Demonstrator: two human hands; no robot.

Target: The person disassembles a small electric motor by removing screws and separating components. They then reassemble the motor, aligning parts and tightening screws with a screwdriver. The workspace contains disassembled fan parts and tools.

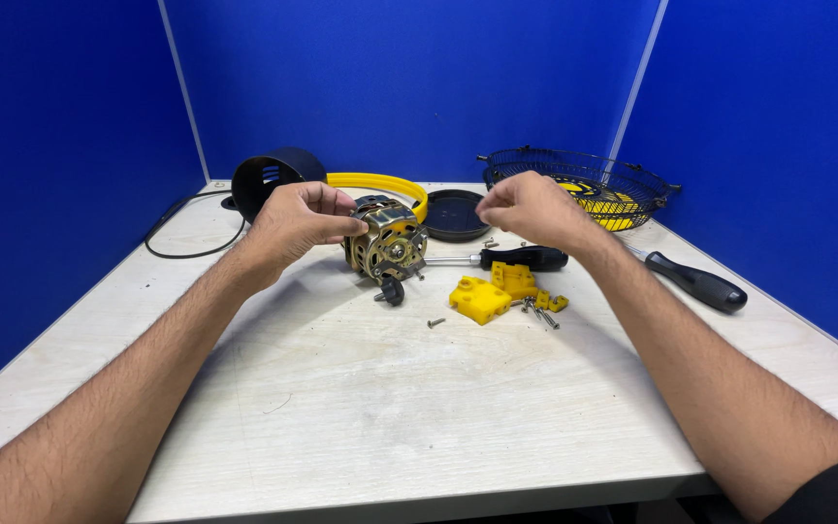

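Observation:
My left hand [298, 221] grips a brass-coloured fan motor [387, 243] by its top left edge, holding it upright on the table. A small black knob [392, 291] sits on the motor's shaft at the bottom. My right hand [531, 207] hovers to the right of the motor with fingers pinched together; whether something small is between them I cannot tell. Below the right hand lie a black-handled screwdriver [521, 258], yellow plastic blocks [482, 298] and loose screws [541, 311].
A black cylindrical housing [273, 178], a yellow ring [380, 182] and a black round cap [455, 213] lie behind the motor. A wire fan guard [579, 180] sits back right, a second screwdriver [695, 281] at right, a black cable [178, 233] at left. Blue partitions surround the table.

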